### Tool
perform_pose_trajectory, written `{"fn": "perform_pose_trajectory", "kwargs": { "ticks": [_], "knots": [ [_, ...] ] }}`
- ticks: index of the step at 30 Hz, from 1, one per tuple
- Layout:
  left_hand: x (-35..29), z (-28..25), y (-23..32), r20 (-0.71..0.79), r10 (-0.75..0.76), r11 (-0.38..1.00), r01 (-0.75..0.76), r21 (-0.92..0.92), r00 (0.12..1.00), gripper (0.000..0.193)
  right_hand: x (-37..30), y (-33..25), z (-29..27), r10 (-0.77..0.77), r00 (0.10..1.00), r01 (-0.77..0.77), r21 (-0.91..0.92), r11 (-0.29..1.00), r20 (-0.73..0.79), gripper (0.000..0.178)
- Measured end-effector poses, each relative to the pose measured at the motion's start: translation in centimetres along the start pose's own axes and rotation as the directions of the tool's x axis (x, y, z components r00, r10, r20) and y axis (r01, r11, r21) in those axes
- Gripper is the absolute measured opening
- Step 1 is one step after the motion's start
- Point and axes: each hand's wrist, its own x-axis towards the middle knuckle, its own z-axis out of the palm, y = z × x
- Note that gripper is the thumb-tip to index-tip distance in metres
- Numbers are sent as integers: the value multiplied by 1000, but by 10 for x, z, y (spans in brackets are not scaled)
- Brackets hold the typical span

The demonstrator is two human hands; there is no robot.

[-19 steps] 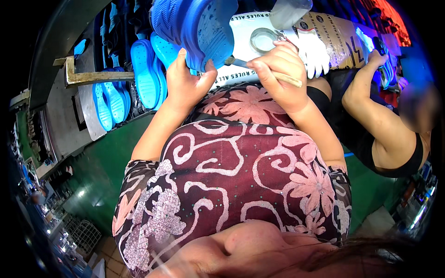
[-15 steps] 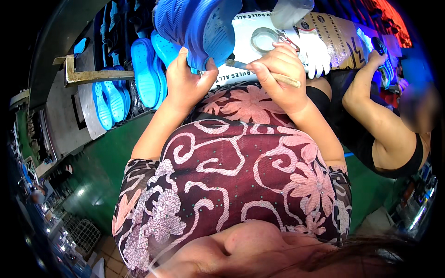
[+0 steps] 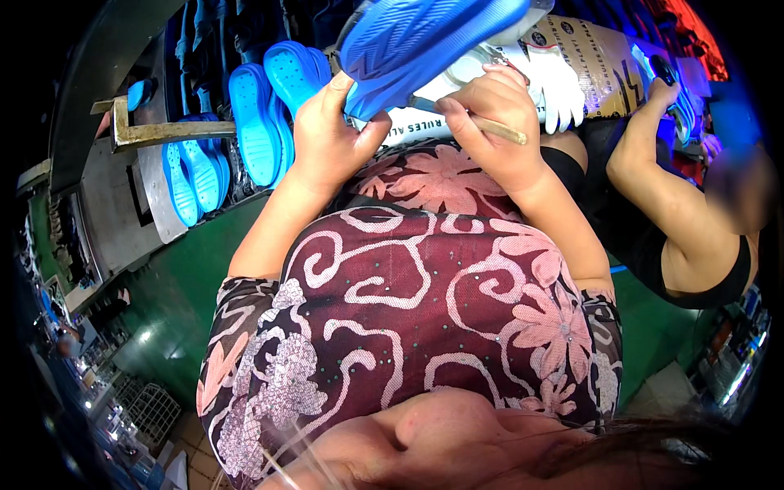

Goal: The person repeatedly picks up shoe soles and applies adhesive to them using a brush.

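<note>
Tilted over the work surface is a blue shoe sole (image 3: 433, 49), its ridged, zigzag-patterned face turned up. My left hand (image 3: 336, 131) grips its near left end, with the thumb along the edge. In my right hand (image 3: 496, 121) is a brush with a wooden handle (image 3: 508, 132), held like a pen. Its tip points left at the sole's near edge; the bristles are hidden, so contact cannot be told. A round glass jar (image 3: 465, 67) stands just beyond my right hand, partly covered by the sole.
More blue soles (image 3: 257, 131) lie at the left, near a worn metal bar (image 3: 175, 133). A white glove (image 3: 560, 90) rests on a printed cardboard surface (image 3: 608, 82) at the right. Farther right, a co-worker's hand (image 3: 663, 96) is at a shoe.
My left hand has turned the sole over to the right, so its ridged face shows instead of its hollow inside. The brush stays near its edge, with its bristles now hidden.
</note>
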Motion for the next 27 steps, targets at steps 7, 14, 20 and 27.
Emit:
{"fn": "perform_pose_trajectory", "kwargs": {
  "ticks": [7, 14, 20, 27],
  "knots": [
    [4, 0, 2, -1, -19, 1000, 19, 24, 1000, 59, 0, -2, -14, -33, 999, 32, -150, 988, -4, 14],
    [18, -15, 9, 9, -220, 973, 220, -73, 975, 47, -11, 4, -42, 144, 986, -148, -37, 988, -85, 19],
    [45, -63, 28, 160, -514, 549, 466, -694, 843, 49, -36, 28, -32, 471, 844, -360, 379, 852, -257, 19],
    [124, -66, 50, 824, -7, 203, 808, -553, 566, 74, -39, 13, -37, 532, 794, -450, 303, 840, -294, 26]
  ]
}}
